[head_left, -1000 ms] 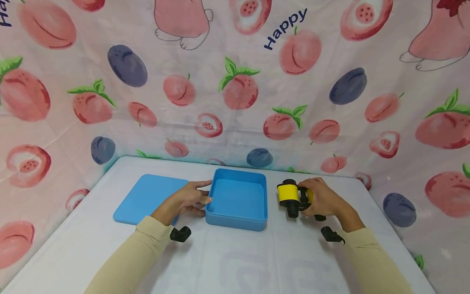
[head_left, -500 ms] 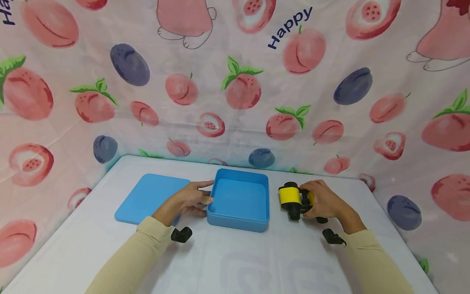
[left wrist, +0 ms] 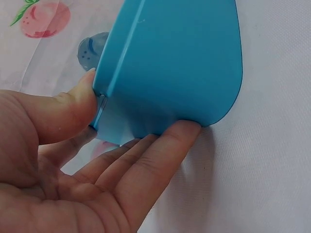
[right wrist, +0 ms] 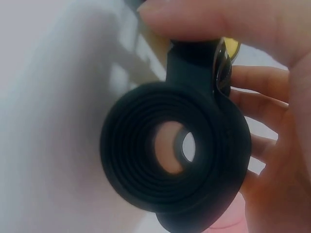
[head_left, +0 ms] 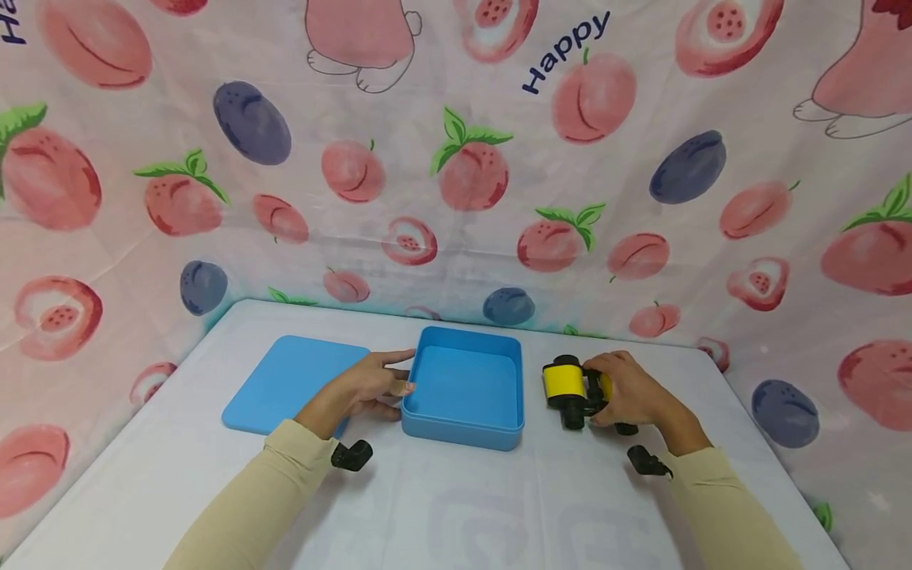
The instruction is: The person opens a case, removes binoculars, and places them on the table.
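A blue open-topped box (head_left: 463, 434) with rounded corners stands mid-table, its inside bare. My left hand (head_left: 366, 384) is at its left wall. In the left wrist view the thumb lies at the rim and the nearly straight fingers (left wrist: 160, 158) touch the outer side near the bottom. To the right of the box, my right hand (head_left: 627, 388) grips yellow-and-black binoculars (head_left: 565, 382) by the right barrel, which it mostly hides. The right wrist view shows one black eyepiece (right wrist: 116, 145) close up, with the thumb above it and fingers behind.
A flat blue lid (head_left: 295, 376) lies at the left of the white table (head_left: 456, 507), partly behind the left wrist. Fruit-print cloth (head_left: 456, 277) hangs around the back and sides. A black camera mount (head_left: 352, 455) juts from the left sleeve, another (head_left: 647, 461) from the right.
The right hand and the binoculars have come down slightly, by a small amount. The left hand stays at the box wall, and the head view has shifted a little.
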Motion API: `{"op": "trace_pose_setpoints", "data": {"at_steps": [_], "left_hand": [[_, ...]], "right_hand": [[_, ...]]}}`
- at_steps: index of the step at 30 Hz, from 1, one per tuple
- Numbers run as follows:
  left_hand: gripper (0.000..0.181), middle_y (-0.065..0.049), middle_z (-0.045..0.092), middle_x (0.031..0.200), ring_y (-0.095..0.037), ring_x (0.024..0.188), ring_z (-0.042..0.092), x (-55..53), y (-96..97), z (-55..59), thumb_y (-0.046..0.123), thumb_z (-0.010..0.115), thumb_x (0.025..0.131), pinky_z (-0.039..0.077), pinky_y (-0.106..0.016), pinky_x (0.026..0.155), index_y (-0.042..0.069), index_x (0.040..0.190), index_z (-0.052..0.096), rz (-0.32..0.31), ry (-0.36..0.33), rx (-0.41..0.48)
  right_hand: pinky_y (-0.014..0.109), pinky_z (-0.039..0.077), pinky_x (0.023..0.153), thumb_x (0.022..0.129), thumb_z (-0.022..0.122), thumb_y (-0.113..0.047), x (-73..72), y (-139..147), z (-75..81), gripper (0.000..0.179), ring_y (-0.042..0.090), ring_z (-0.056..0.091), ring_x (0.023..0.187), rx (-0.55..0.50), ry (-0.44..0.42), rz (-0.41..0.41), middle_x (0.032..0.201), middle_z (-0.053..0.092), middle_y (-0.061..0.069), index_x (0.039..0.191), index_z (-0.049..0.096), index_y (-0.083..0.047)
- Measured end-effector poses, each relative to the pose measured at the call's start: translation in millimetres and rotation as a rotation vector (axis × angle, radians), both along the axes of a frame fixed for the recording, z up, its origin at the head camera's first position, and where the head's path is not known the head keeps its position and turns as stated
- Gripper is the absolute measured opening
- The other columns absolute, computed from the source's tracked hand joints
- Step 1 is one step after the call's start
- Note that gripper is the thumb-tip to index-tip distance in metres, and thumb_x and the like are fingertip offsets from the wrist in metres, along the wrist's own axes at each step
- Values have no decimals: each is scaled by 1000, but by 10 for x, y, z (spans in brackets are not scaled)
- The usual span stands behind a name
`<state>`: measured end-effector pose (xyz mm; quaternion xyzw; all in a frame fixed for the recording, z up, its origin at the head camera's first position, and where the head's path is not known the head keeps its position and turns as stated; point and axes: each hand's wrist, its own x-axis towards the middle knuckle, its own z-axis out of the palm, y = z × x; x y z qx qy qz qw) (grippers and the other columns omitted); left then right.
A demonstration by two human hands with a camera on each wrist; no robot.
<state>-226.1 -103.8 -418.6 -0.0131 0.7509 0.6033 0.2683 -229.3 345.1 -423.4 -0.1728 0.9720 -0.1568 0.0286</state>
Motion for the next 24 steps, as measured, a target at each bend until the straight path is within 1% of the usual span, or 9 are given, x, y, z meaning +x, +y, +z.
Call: {"op": "trace_pose_setpoints", "data": {"at_steps": [10,13,17,20,21,23,24], "left_hand": [[76,-29,39,164,-52,143,49,33,24,-31,4,64,101,60,-58,95,20,167,28,-8,-11,3],[75,-29,39,163,-52,142,50,34,39,-34,5,64,101,59,-59,96,20,166,29,-8,-11,5],[75,-30,40,163,-52,141,52,22,47,-11,3,64,101,58,-61,96,19,166,30,1,-3,-3],[76,-31,40,162,-50,141,53,18,62,7,2,65,101,59,-59,97,17,166,29,-14,7,-15],[77,-31,40,162,-49,141,53,19,67,14,2,65,100,59,-58,97,15,166,28,-30,17,-25],[76,-31,41,161,-47,141,53,21,76,37,5,67,100,58,-56,100,12,166,30,-63,54,-71],[74,-30,42,161,-46,142,53,21,78,57,8,68,101,57,-56,101,11,165,31,-76,87,-112]], "right_hand": [[68,49,106,64,98,-29,40,57,-49,91,39,48,128,-30,-32,3,144,56,24,141,59,-1],[68,48,107,64,99,-30,47,74,-47,92,39,48,129,-20,-44,-9,146,54,24,142,59,-2],[70,45,109,66,99,-38,53,75,-17,97,44,45,134,-2,-81,-14,149,51,25,146,56,-3],[74,39,111,69,97,-43,88,85,24,101,49,37,143,16,-125,-14,157,43,28,150,52,-5],[76,37,112,69,97,-43,104,88,43,103,51,33,146,15,-133,-9,159,41,29,152,50,-5],[79,32,112,70,96,-44,136,85,98,105,54,24,151,13,-129,6,161,39,29,154,47,-4],[81,29,112,71,95,-46,149,77,131,106,54,20,152,17,-117,7,162,38,28,155,46,-5]]}}
